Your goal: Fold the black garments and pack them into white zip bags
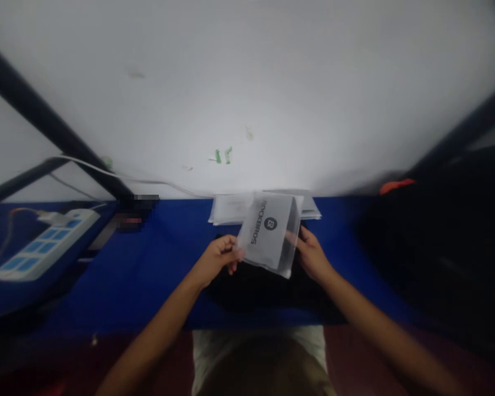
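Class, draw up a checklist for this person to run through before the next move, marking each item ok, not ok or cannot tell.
1. Left hand gripping the clear bag: ok, it pinches the left edge.
2. Right hand firmly holding the opposite side: cannot tell; whether it pinches the bag is unclear.
3. ROCKBROS print upright in view: not ok; it runs sideways.
4. Clear bag sealed: cannot tell; the picture is too blurred.
5. Other bags set down: ok, they lie on the blue table by the wall.
6. Power strip away from both hands: ok, it sits far left.
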